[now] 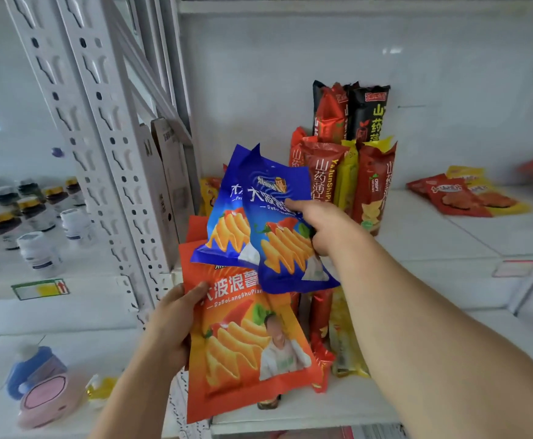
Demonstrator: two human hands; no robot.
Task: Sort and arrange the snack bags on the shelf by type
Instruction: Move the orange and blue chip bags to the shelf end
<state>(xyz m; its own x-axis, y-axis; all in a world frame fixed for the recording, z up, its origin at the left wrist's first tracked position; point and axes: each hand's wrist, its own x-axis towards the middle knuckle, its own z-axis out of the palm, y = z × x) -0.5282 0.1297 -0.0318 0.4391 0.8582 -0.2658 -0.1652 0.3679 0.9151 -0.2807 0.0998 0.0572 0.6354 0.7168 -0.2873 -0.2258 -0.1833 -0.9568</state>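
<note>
My right hand grips two blue chip bags, held fanned above the shelf's left end. My left hand holds an orange chip bag by its left edge, lower and nearer to me; another orange bag peeks out behind it. Tall red, yellow and black yam-crisp packs stand upright against the back wall, just right of the blue bags. More long red and yellow packs lie flat under my right forearm. Flat red and yellow snack bags lie at the shelf's far right.
The white shelf has a perforated metal upright at its left. Cardboard pieces lean against that post. The neighbouring shelf at left holds several jars and bottles, with a pink and blue item lower down.
</note>
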